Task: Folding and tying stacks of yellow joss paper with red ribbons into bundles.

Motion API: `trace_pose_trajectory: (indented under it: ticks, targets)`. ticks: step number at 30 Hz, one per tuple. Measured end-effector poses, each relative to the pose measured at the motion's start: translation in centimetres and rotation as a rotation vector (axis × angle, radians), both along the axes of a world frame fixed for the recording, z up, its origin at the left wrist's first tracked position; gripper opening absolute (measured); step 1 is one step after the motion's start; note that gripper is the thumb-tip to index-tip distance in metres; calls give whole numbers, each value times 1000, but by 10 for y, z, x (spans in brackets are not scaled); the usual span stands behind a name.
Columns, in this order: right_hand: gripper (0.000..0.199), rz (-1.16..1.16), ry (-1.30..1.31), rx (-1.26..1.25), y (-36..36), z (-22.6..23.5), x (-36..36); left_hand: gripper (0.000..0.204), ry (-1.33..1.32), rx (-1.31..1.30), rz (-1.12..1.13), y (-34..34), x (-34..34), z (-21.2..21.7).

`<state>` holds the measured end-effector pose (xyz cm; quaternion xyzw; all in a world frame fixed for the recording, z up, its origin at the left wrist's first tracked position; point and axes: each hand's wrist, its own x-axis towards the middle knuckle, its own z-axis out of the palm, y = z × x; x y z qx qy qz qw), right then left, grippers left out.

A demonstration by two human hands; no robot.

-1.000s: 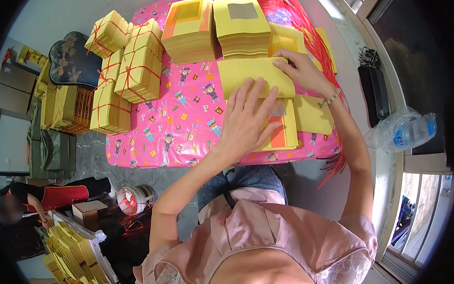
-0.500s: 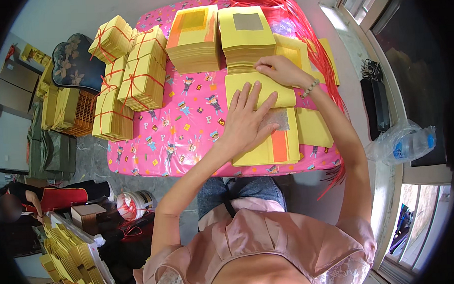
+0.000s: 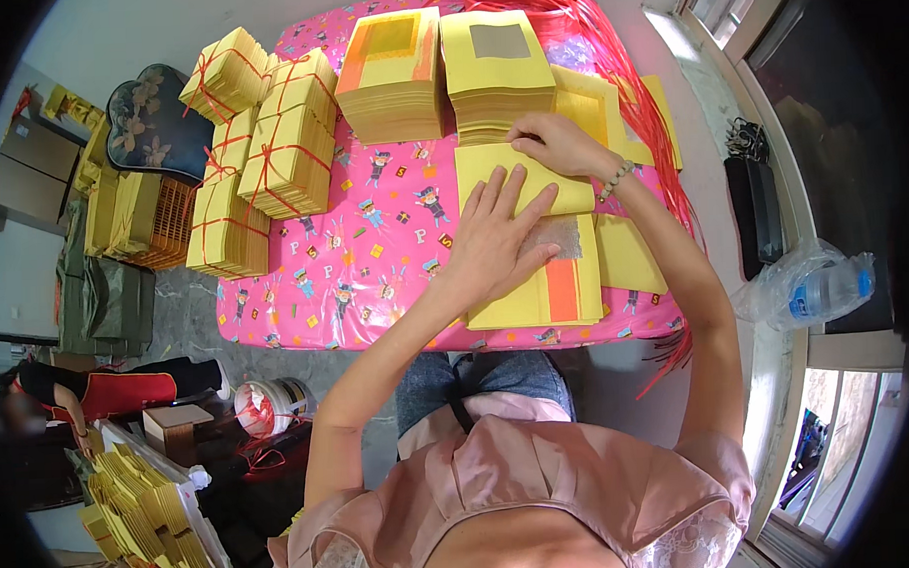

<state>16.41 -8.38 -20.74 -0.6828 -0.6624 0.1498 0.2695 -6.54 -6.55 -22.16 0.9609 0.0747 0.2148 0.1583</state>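
My left hand (image 3: 500, 222) lies flat with fingers spread on a folded yellow paper sheet (image 3: 479, 169). Against that sheet's far edge rests my right hand (image 3: 560, 143), its fingers curled in; I see nothing between them. A beaded bracelet circles the right wrist. Under the folded part, nearer to me, lie yellow sheets (image 3: 510, 310) with an orange stripe and a silver patch. Just beyond my hands stands a tall stack of yellow paper (image 3: 482, 78) with a grey square on top; to its left is another stack (image 3: 387, 71) with a gold square and orange edges.
Bundles of yellow paper (image 3: 285, 155) tied with red string stand at the table's left. Red strings (image 3: 639, 107) hang down its right side. A bagged plastic bottle (image 3: 825, 291) is by the window. A co-worker (image 3: 128, 386) is at lower left, beside more yellow paper (image 3: 147, 510).
Both hands hold nearly the same places on the folded paper. The whole view has shifted very slightly; the co-worker's head appears a little differently placed.
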Motion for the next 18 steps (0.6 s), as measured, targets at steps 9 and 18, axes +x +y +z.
trace_pose_trajectory:
  ticks: [9, 18]
  targets:
    - [22, -4, 35, 7, -1, -2, -2, 70, 51, -14, -14, -1, -1, -4]
    - [37, -72, -114, 196, -59, 17, -26, 70, 142, 2, -12, 1, 0, -9]
